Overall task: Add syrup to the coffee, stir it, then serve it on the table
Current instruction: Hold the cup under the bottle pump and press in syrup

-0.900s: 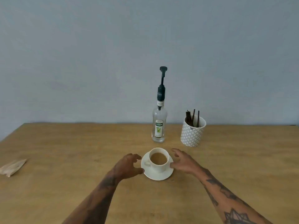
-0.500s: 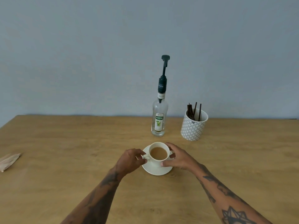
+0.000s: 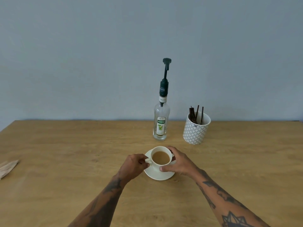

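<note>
A white cup of milky coffee (image 3: pixel 160 157) stands on a white saucer (image 3: pixel 159 175) in the middle of the wooden table (image 3: pixel 65 145). My left hand (image 3: pixel 132 166) pinches the cup's handle on its left side. My right hand (image 3: pixel 179 161) curls round the cup's right side, thumb on the front wall. Behind the cup stands a clear syrup bottle (image 3: pixel 161 122) with a dark green pump on top. Right of the bottle, a patterned white pot (image 3: pixel 196 130) holds several dark stir sticks (image 3: pixel 196 113).
A crumpled beige paper wrapper (image 3: pixel 7 167) lies at the table's left edge. A plain grey-blue wall rises behind the table's far edge.
Both hands moved in from the saucer's sides onto the cup: the left took the handle, the right wrapped round the cup's right side. The cup and saucer sit slightly farther from me.
</note>
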